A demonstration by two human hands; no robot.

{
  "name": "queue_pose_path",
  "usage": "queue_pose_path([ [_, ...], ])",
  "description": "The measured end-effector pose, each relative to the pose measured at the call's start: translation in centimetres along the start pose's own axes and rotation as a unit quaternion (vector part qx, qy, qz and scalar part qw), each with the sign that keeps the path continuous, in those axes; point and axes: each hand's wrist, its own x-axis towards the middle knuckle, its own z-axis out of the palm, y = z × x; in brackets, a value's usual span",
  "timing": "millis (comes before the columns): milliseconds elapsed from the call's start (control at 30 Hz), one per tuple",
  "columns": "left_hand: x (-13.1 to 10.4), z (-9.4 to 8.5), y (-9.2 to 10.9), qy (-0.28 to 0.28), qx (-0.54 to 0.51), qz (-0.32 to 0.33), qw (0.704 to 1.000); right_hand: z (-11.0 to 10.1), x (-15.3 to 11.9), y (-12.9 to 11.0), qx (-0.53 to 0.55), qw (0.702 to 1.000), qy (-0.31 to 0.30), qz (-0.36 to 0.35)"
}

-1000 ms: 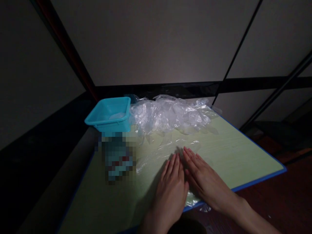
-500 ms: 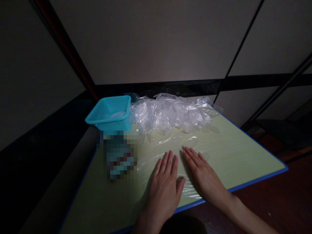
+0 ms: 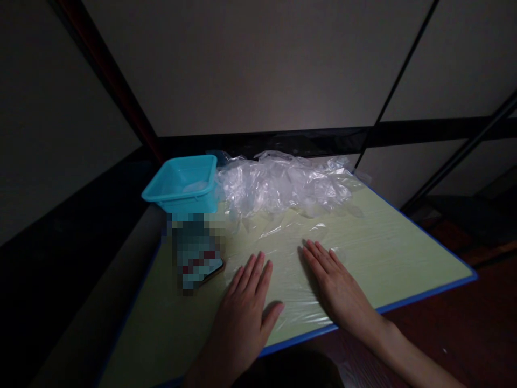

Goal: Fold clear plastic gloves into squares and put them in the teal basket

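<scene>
A thin clear plastic bag (image 3: pixel 288 269) lies spread out over the table top, its near end reaching the front edge. On its left part rests my left hand (image 3: pixel 246 310), palm down, with the fingers straight and the thumb apart. My right hand (image 3: pixel 337 283) lies flat on the right part of the plastic, its fingers stretched forward. Neither hand grips anything. Beyond the fingertips is a crumpled heap of clear plastic bags (image 3: pixel 283 186).
The pale green table (image 3: pixel 407 258) has a blue edge. At its back left stands a turquoise plastic basket (image 3: pixel 183 202) with something whitish inside. In front of that lies a pixelated, phone-like object (image 3: pixel 197 256). Cabinet panels (image 3: pixel 258 70) rise behind the table.
My left hand has slid left across the plastic, away from my right hand, widening the gap between them. My right hand has stayed almost in place.
</scene>
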Motion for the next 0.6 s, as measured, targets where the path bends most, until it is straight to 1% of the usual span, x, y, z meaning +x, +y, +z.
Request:
queue_pose_path([
  [133, -0.1, -0.1, -0.5, -0.008, -0.014, 0.009, 1.000, -0.4, -0.2, 0.5, 0.049, 0.999, 0.003, -0.001],
  [233, -0.2, -0.7, -0.5, -0.010, -0.023, 0.013, 1.000, -2.1, -0.6, 1.2, 0.123, 0.992, -0.020, -0.036],
  [300, -0.4, -1.4, -0.1, -0.001, -0.031, 0.021, 0.999, -3.6, -1.1, 2.0, 0.163, 0.982, -0.050, -0.080],
  [367, -0.4, -2.2, 0.5, 0.001, -0.052, 0.046, 0.998, -4.7, -2.0, 2.8, 0.159, 0.973, -0.074, -0.147],
  [467, -0.3, -2.9, 1.6, -0.028, -0.088, 0.107, 0.990, -5.1, -3.4, 3.8, 0.108, 0.964, -0.096, -0.222],
  [533, -0.2, -2.8, 2.1, -0.058, -0.101, 0.137, 0.984, -4.8, -4.3, 4.3, 0.069, 0.962, -0.098, -0.245],
  [600, 0.0, -2.5, 2.3, -0.083, -0.104, 0.149, 0.980, -4.5, -5.0, 4.5, 0.041, 0.963, -0.084, -0.253],
])
